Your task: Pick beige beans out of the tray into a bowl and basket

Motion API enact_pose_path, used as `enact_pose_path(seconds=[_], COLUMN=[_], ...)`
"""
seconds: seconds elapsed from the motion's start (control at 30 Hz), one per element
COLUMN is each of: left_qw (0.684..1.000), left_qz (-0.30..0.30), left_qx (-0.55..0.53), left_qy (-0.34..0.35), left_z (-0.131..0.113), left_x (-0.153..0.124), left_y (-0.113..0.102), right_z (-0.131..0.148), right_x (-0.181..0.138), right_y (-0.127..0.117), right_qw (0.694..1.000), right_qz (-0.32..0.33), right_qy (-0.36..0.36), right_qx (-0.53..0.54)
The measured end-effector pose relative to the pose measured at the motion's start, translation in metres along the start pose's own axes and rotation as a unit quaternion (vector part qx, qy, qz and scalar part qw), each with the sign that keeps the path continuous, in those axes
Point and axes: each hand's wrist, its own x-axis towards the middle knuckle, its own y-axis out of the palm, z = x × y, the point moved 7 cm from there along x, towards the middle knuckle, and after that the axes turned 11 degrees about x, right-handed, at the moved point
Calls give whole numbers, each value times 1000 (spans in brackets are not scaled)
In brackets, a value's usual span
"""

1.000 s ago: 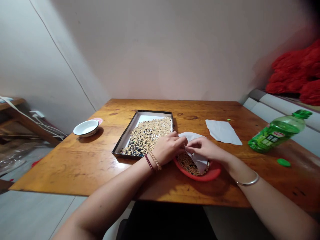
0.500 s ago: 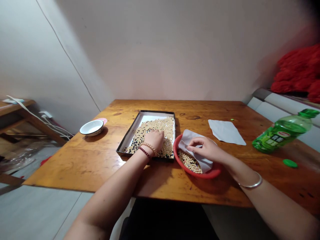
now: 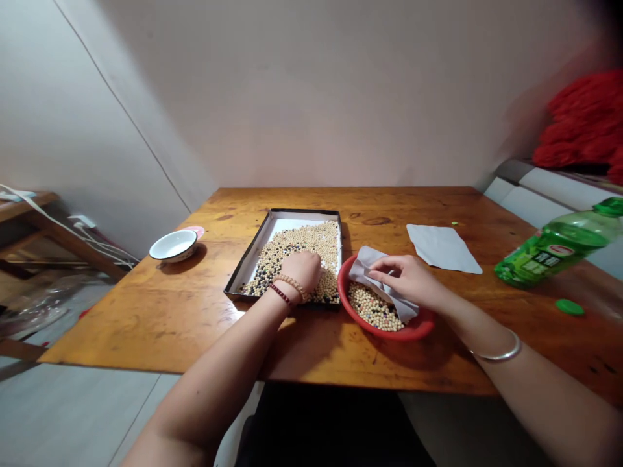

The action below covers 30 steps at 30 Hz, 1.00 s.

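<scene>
Wooden table by pale wall: one tray, two bowls, two sheets, one bottle. Right hand pinches near sheet; left hand, over tray's beads, grip indeterminable.

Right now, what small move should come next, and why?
Probably raise the left grip toward the cloth: it is down among the beads in the tray, its fingertips hidden, while the right grip holds the cloth over the red bowl close by. Whether the left has picked anything up, I cannot tell.
</scene>
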Motion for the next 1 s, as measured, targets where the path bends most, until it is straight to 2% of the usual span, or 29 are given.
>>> enact_pose_path(seconds=[0.1,0.2,0.27,0.33,0.43,0.53,0.7,0.87,0.93,1.0], left_qw=[993,956,929,918,916,905,904,920,932,948], left_qz=[-63,-84,-90,-144,-274,-348,-363,-326,-303,-280], left_qx=[-98,-265,-320,-306,-202,-108,-60,-48,-48,-42], left_qy=[-1,94,164,206,210,218,217,214,193,144], left_z=[1,-15,-31,-46,-58,-66,-67,-68,-63,-50], left_x=[-2,-7,-13,-20,-31,-39,-41,-40,-36,-30], left_y=[-19,-36,-41,-45,-48,-47,-47,-47,-47,-47], right_z=[0,1,1,0,-1,0,-1,-7,-9,-10], right_x=[0,1,2,4,5,3,2,3,2,1], right_y=[-6,-11,-12,-9,-3,6,9,11,9,8], right_qw=[1000,998,997,994,990,984,985,989,991,991], right_qz=[-16,-39,-40,-25,15,75,89,96,83,68], right_qy=[21,21,21,28,37,45,57,68,75,88], right_qx=[8,35,67,98,133,152,138,89,79,80])
